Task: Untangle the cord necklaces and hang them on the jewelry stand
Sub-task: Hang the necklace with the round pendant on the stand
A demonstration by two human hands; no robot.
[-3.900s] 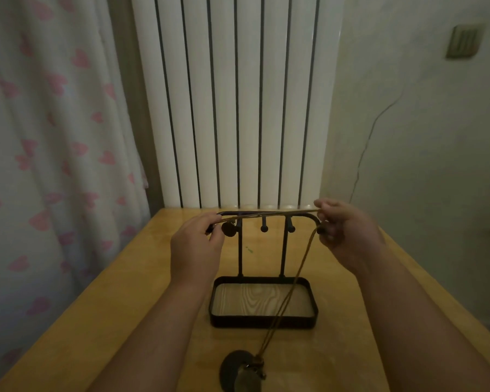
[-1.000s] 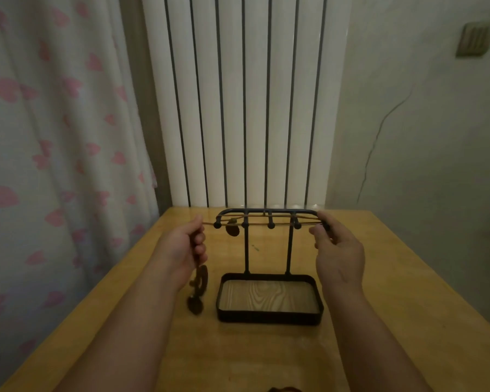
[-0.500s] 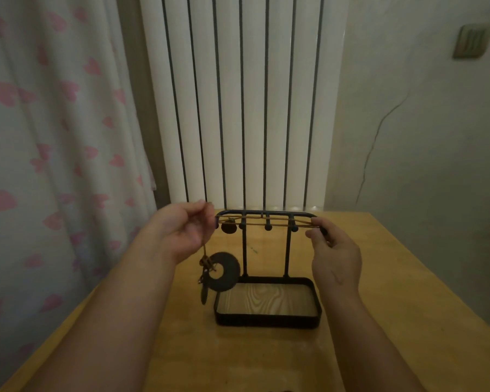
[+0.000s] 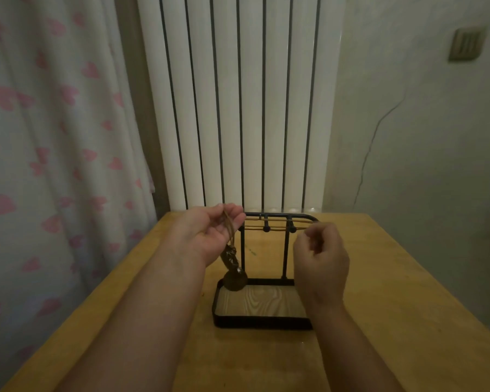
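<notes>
the cord necklace (image 4: 277, 228) was stretched sideways across the top of the jewelry stand (image 4: 260, 321), its tan strands running along the row of ball-tipped pegs just under the black top bar. at the left end the strands turned down through the left hand (image 4: 207, 236), palm up, whose grip was closed, thumb and fingertips pinching the cord beside the bar. below that hand the dark pendant (image 4: 234, 281) hung on the cord, over the back left corner of the stand's tray; i could not tell whether it touched the rim. at the right end the right hand (image 4: 321, 258) had its back toward the camera, fingers curled in, and its grip pinched the strands near the bar's rounded corner. the stand stood upright on the wooden desk (image 4: 393, 292). behind the desk rose a white ribbed radiator (image 4: 249, 108), with a heart-printed curtain (image 4: 54, 137) to the left and a wall plate (image 4: 466, 45) high on the right.
</notes>
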